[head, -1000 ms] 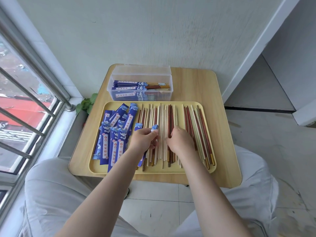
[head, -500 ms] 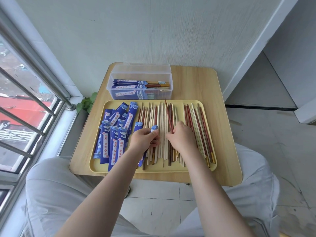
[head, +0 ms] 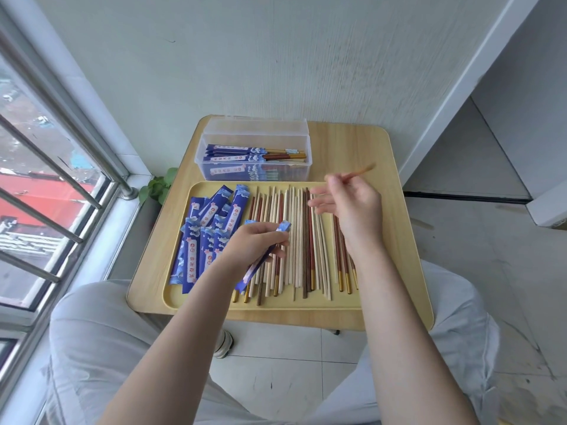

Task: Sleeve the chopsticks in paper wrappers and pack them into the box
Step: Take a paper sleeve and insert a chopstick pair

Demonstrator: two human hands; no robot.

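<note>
Head view, left to right: a barred window fills the left edge, with a small green plant at the corner of the sill. On the wooden counter lies a yellow tray. Its left part holds a loose pile of blue paper wrappers, overlapping one another. The left hand hovers over the tray beside that pile, fingers curled around one blue wrapper that runs diagonally through the grip, one end sticking out past the fingertips. To the right of it, bare chopsticks in pale, red-brown and dark wood lie side by side across the middle and right of the tray, some with gold tips toward the near edge. Behind the tray, touching its far rim, stands a clear plastic box with its lid open; sleeved chopsticks lie in it lengthwise, bare ends pointing right. The right hand is raised above the tray's right part, pinching a single chopstick between thumb and forefinger, the other fingers spread loosely; the chopstick is blurred and points up and to the right.
</note>
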